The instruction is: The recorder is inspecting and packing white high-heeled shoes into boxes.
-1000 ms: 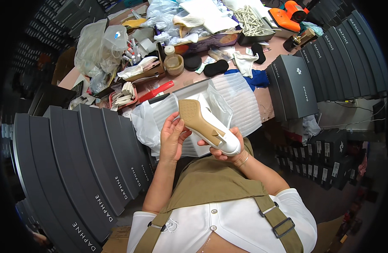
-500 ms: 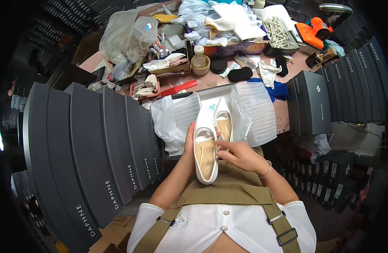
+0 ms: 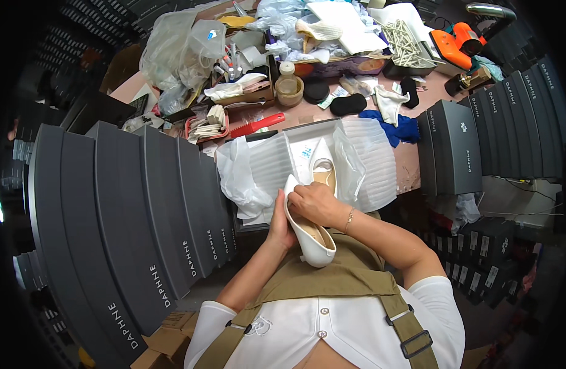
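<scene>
A white pointed pump (image 3: 317,251) with a tan insole is held over my lap, toe pointing away and its body tilted. My left hand (image 3: 280,222) wraps the pump's left side and holds it. Over the pump's opening, just behind the toe, my right hand (image 3: 316,203) has its fingers curled together and reaching in; whatever they pinch is hidden beneath them. Just beyond, the matching white pump (image 3: 323,161) lies in an open grey shoebox (image 3: 310,130). White wrapping sheets (image 3: 370,161) spread out over the box's sides.
Tall grey shoeboxes (image 3: 120,227) stand close on my left, and more grey shoeboxes (image 3: 452,147) line the right. On the pink table lie a red brush (image 3: 257,125), black oval pads (image 3: 349,104), a blue cloth (image 3: 396,129), a lidded bottle (image 3: 287,77) and a box of white sticks (image 3: 406,46).
My right hand has moved from the pump's right edge onto its opening, fingers now curled in. The pump has turned, its heel swinging right and its left side now showing.
</scene>
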{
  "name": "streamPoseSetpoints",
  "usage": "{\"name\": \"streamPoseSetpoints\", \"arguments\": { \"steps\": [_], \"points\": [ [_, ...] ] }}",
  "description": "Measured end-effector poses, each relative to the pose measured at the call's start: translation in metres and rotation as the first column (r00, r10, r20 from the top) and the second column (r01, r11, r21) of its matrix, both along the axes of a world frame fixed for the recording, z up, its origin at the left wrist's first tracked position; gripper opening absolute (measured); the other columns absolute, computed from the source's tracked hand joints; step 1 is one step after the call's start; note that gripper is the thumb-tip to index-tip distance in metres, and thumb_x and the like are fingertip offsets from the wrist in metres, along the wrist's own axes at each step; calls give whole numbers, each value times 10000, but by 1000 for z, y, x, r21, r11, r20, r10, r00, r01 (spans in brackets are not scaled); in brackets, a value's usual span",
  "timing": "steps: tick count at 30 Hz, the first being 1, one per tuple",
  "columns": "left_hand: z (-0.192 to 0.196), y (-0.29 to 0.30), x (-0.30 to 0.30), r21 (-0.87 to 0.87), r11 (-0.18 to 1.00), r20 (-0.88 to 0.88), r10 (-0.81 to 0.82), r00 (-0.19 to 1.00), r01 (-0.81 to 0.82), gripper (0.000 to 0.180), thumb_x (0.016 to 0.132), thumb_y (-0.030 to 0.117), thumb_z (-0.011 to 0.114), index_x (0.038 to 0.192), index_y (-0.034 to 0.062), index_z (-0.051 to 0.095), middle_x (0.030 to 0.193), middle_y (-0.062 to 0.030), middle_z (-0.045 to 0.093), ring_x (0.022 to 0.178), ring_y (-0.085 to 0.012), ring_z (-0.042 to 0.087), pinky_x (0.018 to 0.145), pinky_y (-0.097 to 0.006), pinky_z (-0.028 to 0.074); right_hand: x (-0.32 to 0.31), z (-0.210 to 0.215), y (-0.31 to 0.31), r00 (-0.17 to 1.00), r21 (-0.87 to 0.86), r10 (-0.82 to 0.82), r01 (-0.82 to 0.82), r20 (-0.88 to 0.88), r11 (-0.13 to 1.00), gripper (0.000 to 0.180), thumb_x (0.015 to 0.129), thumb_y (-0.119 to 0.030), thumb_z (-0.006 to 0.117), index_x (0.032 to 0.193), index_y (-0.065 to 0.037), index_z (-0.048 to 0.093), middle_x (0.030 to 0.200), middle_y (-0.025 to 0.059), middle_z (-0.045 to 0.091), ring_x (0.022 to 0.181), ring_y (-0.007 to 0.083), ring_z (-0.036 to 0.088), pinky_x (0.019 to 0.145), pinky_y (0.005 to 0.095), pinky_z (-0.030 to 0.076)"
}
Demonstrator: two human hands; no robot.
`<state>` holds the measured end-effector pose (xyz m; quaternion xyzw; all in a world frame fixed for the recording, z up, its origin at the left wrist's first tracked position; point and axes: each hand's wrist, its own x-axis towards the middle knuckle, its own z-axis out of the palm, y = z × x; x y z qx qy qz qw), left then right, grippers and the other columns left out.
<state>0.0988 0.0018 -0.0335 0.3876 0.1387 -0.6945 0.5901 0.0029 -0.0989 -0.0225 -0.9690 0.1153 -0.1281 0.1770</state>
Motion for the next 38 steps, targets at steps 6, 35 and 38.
{"name": "streamPoseSetpoints", "arguments": {
  "steps": [6,35,38],
  "points": [
    [-8,-1,9,-36,996,83,82,993,-79,638,937,587,370,1270,54,481,1176,-121,572,1094,-246,565,948,-391,464,9,2,0,998,-30,-1,3,65,1000,168,705,-183,652,731,-83,521,670,53,529,538,219,585,480,324,472],
    [-36,21,24,100,991,35,81,996,-85,812,856,749,284,1079,27,581,963,-171,642,845,-294,639,739,-434,540,-27,1,-56,912,19,-409,409,-10,912,321,728,-168,705,997,-29,598,849,133,604,756,329,591,721,417,472],
    [-44,17,20,83,988,48,124,991,-127,789,831,767,336,1217,99,505,1036,-181,600,863,-327,607,739,-471,525,-24,-1,-20,965,392,-262,250,-25,885,484,819,-294,679,1199,-18,565,968,224,634,964,339,594,939,453,388]
  ]
}}
